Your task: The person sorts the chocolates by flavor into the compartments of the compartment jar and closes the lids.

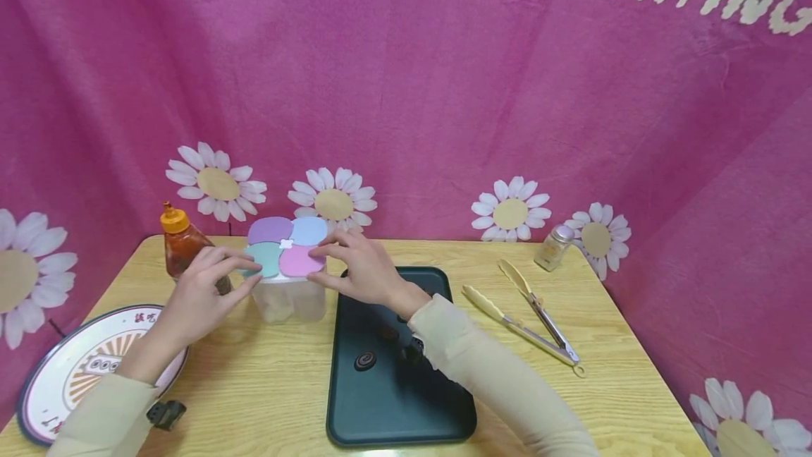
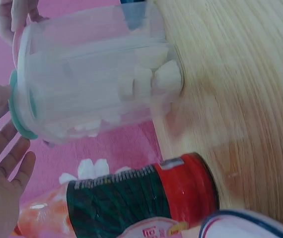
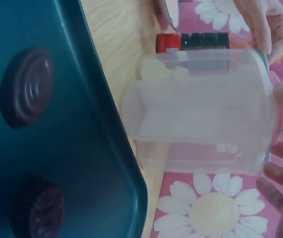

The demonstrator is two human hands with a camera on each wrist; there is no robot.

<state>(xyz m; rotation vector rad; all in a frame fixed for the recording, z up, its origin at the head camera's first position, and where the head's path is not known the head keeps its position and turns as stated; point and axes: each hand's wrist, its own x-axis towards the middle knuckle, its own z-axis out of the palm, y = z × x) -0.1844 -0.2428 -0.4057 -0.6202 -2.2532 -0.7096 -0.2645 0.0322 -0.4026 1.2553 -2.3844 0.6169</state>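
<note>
A clear plastic storage container stands upright toward the back left. Its lid has purple, blue, teal and pink flaps around a small white centre. My left hand has thumb and forefinger at the teal flap, pinching its edge while the other fingers stay loose. At the pink flap, my right hand pinches the rim between thumb and fingers. Pale chunks lie at the bottom of one compartment, seen through the wall in the left wrist view.
A dark tray with dark swirled pieces lies under my right forearm. A sauce bottle stands left of the container; a round plate lies nearer. Tongs and a shaker are at the right.
</note>
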